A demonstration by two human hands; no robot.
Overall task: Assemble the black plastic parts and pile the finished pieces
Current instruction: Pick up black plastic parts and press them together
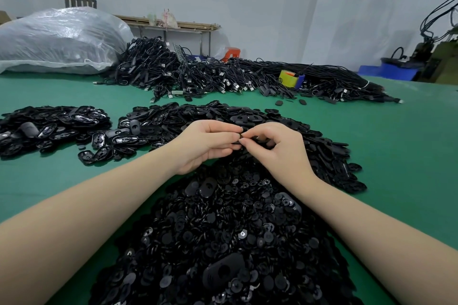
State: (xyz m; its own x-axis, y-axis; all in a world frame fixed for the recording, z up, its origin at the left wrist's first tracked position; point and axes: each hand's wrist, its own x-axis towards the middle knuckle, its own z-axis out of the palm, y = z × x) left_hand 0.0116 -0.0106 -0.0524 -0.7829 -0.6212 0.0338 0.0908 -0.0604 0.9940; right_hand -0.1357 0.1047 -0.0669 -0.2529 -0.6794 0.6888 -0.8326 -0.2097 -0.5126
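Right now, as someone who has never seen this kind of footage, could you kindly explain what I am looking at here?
There is no machine here: a camera worn on a person's head looks down at their two bare hands. The left hand and right hand meet over a green table, together pinching a small black plastic part. Heaps of black parts lie on it: small round pieces nearest, oval shells on the left. Bundled black cables and a big plastic sack sit farther back.

i'm at a factory assembly bench: a green work table (396, 143) heaped with black plastic parts (223, 230), bundled cables (198, 72), a bulging plastic sack (59, 39).
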